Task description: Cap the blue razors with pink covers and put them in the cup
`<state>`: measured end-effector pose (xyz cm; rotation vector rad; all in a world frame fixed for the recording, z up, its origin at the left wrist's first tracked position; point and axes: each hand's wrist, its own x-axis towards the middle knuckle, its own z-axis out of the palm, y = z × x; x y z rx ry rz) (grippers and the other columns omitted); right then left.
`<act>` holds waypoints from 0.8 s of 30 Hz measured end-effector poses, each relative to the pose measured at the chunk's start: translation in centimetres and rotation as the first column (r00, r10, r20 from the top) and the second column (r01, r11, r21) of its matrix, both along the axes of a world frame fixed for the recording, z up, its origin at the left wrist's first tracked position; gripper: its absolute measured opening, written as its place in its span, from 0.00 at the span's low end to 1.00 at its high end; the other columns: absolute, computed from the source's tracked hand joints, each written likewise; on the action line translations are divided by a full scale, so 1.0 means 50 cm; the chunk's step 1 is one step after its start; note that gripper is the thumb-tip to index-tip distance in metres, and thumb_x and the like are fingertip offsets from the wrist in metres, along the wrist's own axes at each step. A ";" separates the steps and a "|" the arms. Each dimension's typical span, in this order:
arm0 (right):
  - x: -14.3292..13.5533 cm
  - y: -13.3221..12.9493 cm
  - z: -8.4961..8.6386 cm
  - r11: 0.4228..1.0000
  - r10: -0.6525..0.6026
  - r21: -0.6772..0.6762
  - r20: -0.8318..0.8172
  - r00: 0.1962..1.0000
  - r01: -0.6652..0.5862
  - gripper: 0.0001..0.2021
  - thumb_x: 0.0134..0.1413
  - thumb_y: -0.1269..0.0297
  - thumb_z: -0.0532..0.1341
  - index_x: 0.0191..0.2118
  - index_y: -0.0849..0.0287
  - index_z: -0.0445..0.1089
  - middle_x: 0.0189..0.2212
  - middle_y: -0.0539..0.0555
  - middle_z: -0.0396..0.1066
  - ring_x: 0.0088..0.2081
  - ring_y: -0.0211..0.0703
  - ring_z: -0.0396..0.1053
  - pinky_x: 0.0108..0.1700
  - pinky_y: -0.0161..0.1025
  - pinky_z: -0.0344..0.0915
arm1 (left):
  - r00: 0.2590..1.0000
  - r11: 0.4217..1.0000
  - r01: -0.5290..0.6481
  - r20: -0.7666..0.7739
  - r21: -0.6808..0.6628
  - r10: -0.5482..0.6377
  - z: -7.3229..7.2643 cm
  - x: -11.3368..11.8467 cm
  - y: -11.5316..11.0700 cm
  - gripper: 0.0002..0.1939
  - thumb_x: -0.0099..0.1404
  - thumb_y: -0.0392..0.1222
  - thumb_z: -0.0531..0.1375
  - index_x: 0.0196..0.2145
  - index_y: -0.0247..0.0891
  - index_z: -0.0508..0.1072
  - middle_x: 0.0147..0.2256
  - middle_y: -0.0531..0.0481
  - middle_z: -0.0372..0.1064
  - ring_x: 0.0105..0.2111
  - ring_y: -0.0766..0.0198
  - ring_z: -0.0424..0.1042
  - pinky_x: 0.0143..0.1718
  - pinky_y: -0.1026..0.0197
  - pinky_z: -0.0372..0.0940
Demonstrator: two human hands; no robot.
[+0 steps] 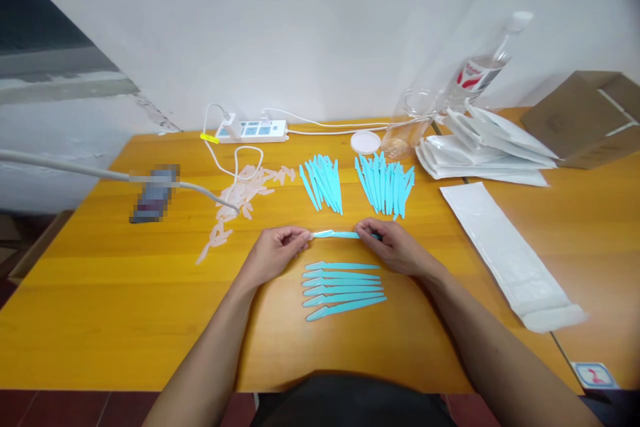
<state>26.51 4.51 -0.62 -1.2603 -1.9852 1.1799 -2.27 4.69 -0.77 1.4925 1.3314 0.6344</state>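
Observation:
My left hand (283, 248) pinches the clear cap at the blade end of a blue eyebrow razor (344, 235). My right hand (387, 243) has its fingers closed on the handle's other end, so the razor lies level between both hands just above the table. Below it several capped razors (345, 291) lie side by side in a row, blades to the left. Beyond my hands are two piles of blue razors, a left pile (324, 183) and a right pile (386, 185). Loose pale pinkish caps (245, 190) are scattered to the left of these piles.
A white power strip (255, 131) with cables sits by the wall. A blurred phone (156, 193) lies at the left under a cable. On the right are a clear jar (407, 123), a bottle (480, 73), white packets (485, 147), a long white pouch (510, 253) and a cardboard box (585, 120).

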 end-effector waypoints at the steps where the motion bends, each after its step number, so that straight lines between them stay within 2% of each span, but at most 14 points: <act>1: -0.001 -0.001 0.001 1.000 0.002 0.001 -0.001 1.000 -0.002 0.16 0.70 0.54 0.50 0.34 0.57 0.63 0.29 0.48 0.63 0.31 0.38 0.59 0.34 0.34 0.58 | 1.000 1.000 0.013 -0.004 0.003 -0.013 -0.001 0.007 -0.002 0.21 0.67 0.58 0.61 0.39 0.35 0.81 0.29 0.49 0.75 0.25 0.68 0.66 0.27 0.66 0.60; 5: -0.010 -0.006 0.007 0.999 0.034 0.032 0.013 0.999 -0.035 0.15 0.71 0.56 0.50 0.35 0.57 0.66 0.29 0.49 0.66 0.31 0.38 0.62 0.36 0.35 0.59 | 0.998 0.997 0.062 -0.013 0.040 -0.061 0.003 0.036 -0.011 0.19 0.69 0.55 0.59 0.37 0.36 0.81 0.30 0.50 0.76 0.27 0.66 0.69 0.29 0.66 0.61; 8: -0.018 -0.011 0.007 0.992 0.040 0.120 0.075 0.996 -0.049 0.14 0.70 0.59 0.52 0.36 0.58 0.69 0.30 0.51 0.70 0.32 0.39 0.65 0.37 0.36 0.60 | 0.991 0.985 0.122 -0.062 0.126 -0.115 0.017 0.040 -0.014 0.17 0.71 0.52 0.58 0.37 0.37 0.80 0.32 0.50 0.77 0.30 0.64 0.72 0.31 0.64 0.64; 13: -0.027 -0.012 0.000 0.934 0.118 0.307 0.216 0.969 -0.182 0.12 0.68 0.63 0.56 0.34 0.59 0.74 0.31 0.56 0.74 0.36 0.45 0.68 0.42 0.41 0.62 | 0.932 0.882 0.346 -0.223 0.320 -0.285 0.034 0.023 -0.014 0.12 0.71 0.44 0.58 0.36 0.40 0.81 0.34 0.47 0.77 0.36 0.61 0.73 0.39 0.61 0.66; 16: -0.025 -0.013 0.000 0.933 0.121 0.308 0.214 0.969 -0.184 0.12 0.67 0.64 0.57 0.33 0.59 0.74 0.30 0.55 0.73 0.35 0.44 0.68 0.42 0.41 0.62 | 0.920 0.853 0.377 -0.251 0.361 -0.301 0.033 0.017 -0.013 0.10 0.71 0.42 0.58 0.39 0.42 0.81 0.37 0.46 0.77 0.39 0.60 0.74 0.42 0.59 0.67; 18: -0.021 -0.012 0.001 0.952 0.041 0.290 0.192 0.981 -0.097 0.12 0.67 0.63 0.57 0.33 0.58 0.75 0.30 0.54 0.73 0.34 0.43 0.69 0.40 0.39 0.63 | 0.914 0.841 0.389 -0.268 0.375 -0.304 0.030 0.016 -0.014 0.11 0.72 0.41 0.58 0.43 0.43 0.81 0.38 0.46 0.77 0.40 0.60 0.74 0.43 0.59 0.67; 20: -0.017 -0.006 0.004 0.957 -0.099 0.290 0.222 0.970 0.032 0.13 0.66 0.62 0.57 0.33 0.59 0.75 0.30 0.54 0.73 0.34 0.43 0.69 0.38 0.38 0.63 | 0.893 0.819 0.432 -0.305 0.378 -0.331 0.029 0.016 -0.016 0.12 0.72 0.41 0.58 0.45 0.43 0.81 0.38 0.46 0.77 0.40 0.60 0.74 0.43 0.59 0.67; 22: -0.013 0.009 0.007 0.927 -0.275 0.336 0.306 0.912 0.167 0.13 0.65 0.60 0.58 0.36 0.60 0.77 0.31 0.56 0.74 0.35 0.45 0.71 0.40 0.38 0.63 | 0.873 0.797 0.471 -0.331 0.379 -0.358 0.030 0.018 -0.018 0.12 0.72 0.40 0.57 0.44 0.43 0.81 0.37 0.47 0.76 0.40 0.60 0.74 0.44 0.59 0.66; 24: -0.012 0.033 0.013 0.876 -0.434 0.399 0.409 0.803 0.270 0.14 0.65 0.57 0.58 0.41 0.61 0.78 0.35 0.59 0.76 0.37 0.48 0.72 0.41 0.40 0.64 | 0.874 0.796 0.471 -0.323 0.379 -0.363 0.031 0.020 -0.018 0.12 0.72 0.40 0.57 0.44 0.43 0.81 0.37 0.47 0.76 0.40 0.60 0.74 0.43 0.59 0.67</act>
